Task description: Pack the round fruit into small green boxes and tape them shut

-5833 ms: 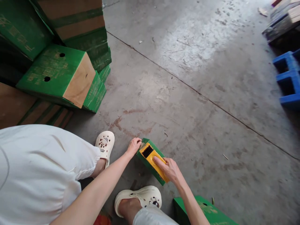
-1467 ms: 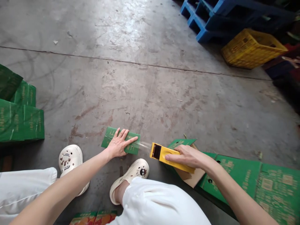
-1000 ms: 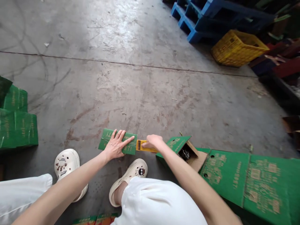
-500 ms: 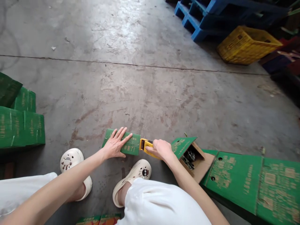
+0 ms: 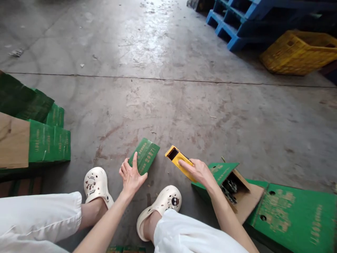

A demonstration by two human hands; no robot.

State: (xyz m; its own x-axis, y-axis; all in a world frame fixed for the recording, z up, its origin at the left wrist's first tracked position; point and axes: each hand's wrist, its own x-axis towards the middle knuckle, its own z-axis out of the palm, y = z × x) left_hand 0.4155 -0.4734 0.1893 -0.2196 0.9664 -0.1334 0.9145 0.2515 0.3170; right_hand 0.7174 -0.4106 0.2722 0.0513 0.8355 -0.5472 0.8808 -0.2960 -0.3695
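Observation:
My left hand (image 5: 133, 175) grips a small green carton (image 5: 149, 151) with gold lettering, fingers over its top and thumb at its near edge. The carton is turned at an angle just above or on the floor; I cannot tell which. In my right hand (image 5: 198, 170) is a yellow hand tool (image 5: 181, 163) with a dark front end, which looks like a stapler. Its front points up and left, a short gap from the carton. Beside my right wrist, an open green carton (image 5: 218, 170) shows dark, shiny pieces (image 5: 230, 189) inside, too small to name.
Green cartons (image 5: 50, 140) are stacked at the left, and a large green carton (image 5: 295, 214) lies at the right. My feet in white clogs (image 5: 96, 184) are close to the hands. Blue pallets (image 5: 237, 28) and a yellow crate (image 5: 292, 54) stand at the back right.
The yellow tool has drawn back from the carton's right end, where it touched before. My left hand has gone from lying flat on the carton to gripping and turning it. The view has shifted left.

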